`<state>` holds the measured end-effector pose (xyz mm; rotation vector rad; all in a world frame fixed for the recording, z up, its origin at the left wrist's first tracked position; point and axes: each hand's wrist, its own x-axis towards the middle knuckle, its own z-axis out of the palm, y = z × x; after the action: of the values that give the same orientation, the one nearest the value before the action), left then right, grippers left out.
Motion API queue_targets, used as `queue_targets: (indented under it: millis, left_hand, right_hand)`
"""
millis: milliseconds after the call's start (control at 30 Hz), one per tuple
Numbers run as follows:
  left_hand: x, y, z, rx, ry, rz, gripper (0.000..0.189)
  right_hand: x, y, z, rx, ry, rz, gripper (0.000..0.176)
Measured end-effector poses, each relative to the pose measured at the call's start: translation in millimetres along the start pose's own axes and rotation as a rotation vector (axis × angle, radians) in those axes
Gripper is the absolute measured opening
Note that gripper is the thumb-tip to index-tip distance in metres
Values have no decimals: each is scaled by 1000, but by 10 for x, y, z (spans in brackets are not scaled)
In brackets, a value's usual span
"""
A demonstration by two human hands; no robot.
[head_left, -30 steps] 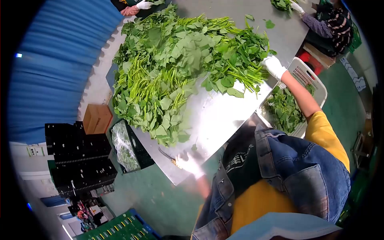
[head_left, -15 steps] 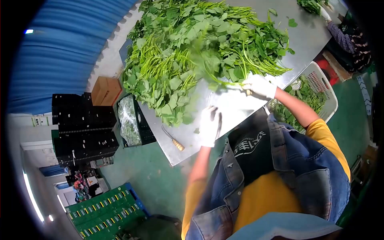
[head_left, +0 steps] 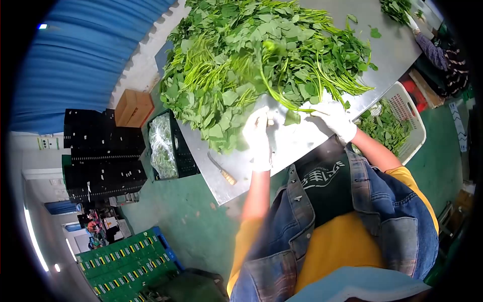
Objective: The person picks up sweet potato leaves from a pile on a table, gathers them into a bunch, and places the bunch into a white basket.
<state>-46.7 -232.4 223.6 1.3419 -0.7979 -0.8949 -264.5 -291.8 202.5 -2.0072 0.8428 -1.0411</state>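
My right hand [head_left: 333, 119], in a white glove, pinches the cut end of a leafy green stem [head_left: 275, 94]. The stem arches up and left over the big pile of leafy greens [head_left: 236, 80], its upper part blurred by motion. My left hand [head_left: 258, 137], gloved in white too, is at the pile's near edge, left of the stem. Its fingers are bent together, and whether anything is between them I cannot make out. Left of that hand, a curved knife with a wooden handle [head_left: 228, 177] lies on the metal table [head_left: 216, 189].
A white basket [head_left: 415, 123] of greens stands by the table's right side. To the left are a dark crate [head_left: 187, 163] with a plastic-wrapped bundle [head_left: 162, 146], a cardboard box [head_left: 134, 108] and stacked black crates [head_left: 103, 151]. Another person's gloved hand [head_left: 412, 22] holds greens at the far right.
My left hand has moved up toward the pile, and its fingers have drawn together. The stem in my right hand has swung more upright. The whole view has shifted slightly.
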Motion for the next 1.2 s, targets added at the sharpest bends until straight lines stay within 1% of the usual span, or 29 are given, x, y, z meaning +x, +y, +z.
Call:
queue_targets:
  millis: [67,100,133,200,233,267,300,333,367,400,433,467,533,567,633,667,700,733,767,800,833,867,900,933,1000,1033,1100,1133,1200]
  left_hand:
    - [78,68,71,-41,-19,-37,21]
    - [170,-67,51,425,-166,274,22]
    - [201,-101,96,423,-168,274,22]
    - [238,-184,211,-80,-242,-22,22]
    - [306,-198,277,202,-284,303,21]
    - [296,-226,280,202,-294,302,21]
    - [261,-100,338,218,-266,200,21]
    - [237,-42,372,235,-238,95,21]
    - [242,-81,374,236,-249,91,21]
    - [260,-118,379,141,-250,58,21]
    - [277,-152,395,46,-251,22,20]
    - [289,-193,411,48,-266,15,20]
    - [269,-172,478,924,-364,614,18]
    - [227,-150,524,918,-388,616,18]
    - [134,-39,643,159,-383,24,17]
    - [128,-72,685,157,-403,21,17]
    - [127,-101,736,343,-409,190,16]
    - [114,-125,773,526,-407,363,16]
    - [84,-145,794,243,-382,41,17]
    - [61,-97,833,242,-394,43,17]
    - [26,-35,876,313,-388,46,17]
    - [5,-9,913,384,-383,50,17]
    - [99,-298,859,836,-511,588,16]
    - [77,-317,888,834,-522,591,16]
    - [36,-348,952,849,-502,560,12]
    - [48,-423,957,849,-510,565,12]
    - [100,-600,949,1138,-532,844,9]
    - [128,-562,918,1137,-538,849,9]
    - [277,-448,735,175,-365,18,8]
  right_hand:
    - [-11,19,23,-147,34,-42,16]
    - [0,-51,20,-164,96,-104,18]
    - [7,-95,-3,-167,97,-103,18]
    - [6,-153,-20,-463,117,-173,18]
    - [2,-167,-44,-467,118,-167,18]
    - [-44,-176,-40,-520,46,-105,20]
    - [-75,-174,-46,-573,-25,-42,22]
    - [-112,-144,-39,-576,-18,-32,22]
    - [-153,-108,-33,-553,-46,-56,27]
    - [-150,-130,-45,-531,-73,-81,31]
    - [-141,-159,-88,-103,-229,263,35]
    - [-108,-197,-104,-103,-219,277,35]
    - [-39,-222,-124,522,-372,620,35]
    - [-1,-170,-127,495,-423,681,34]
    - [16,-60,-90,673,-385,628,23]
    - [32,-52,-58,800,-339,580,20]
    - [109,-277,-180,711,-248,631,18]
    - [89,-239,-174,757,-167,700,18]
    - [60,-238,-199,698,-129,710,18]
    - [33,-234,-228,638,-92,718,18]
    - [-8,-229,-244,638,-82,721,18]
    - [-58,-224,-256,609,-15,729,18]
    - [-109,-219,-271,580,51,736,17]
    - [-169,-224,-274,580,62,739,17]
    - [-275,-224,-295,823,232,727,17]
    - [-331,-203,-328,823,242,725,17]
    - [-502,-130,-437,654,277,497,18]
    - [-622,-77,-496,568,291,385,20]
    - [-954,381,-699,1498,420,312,27]
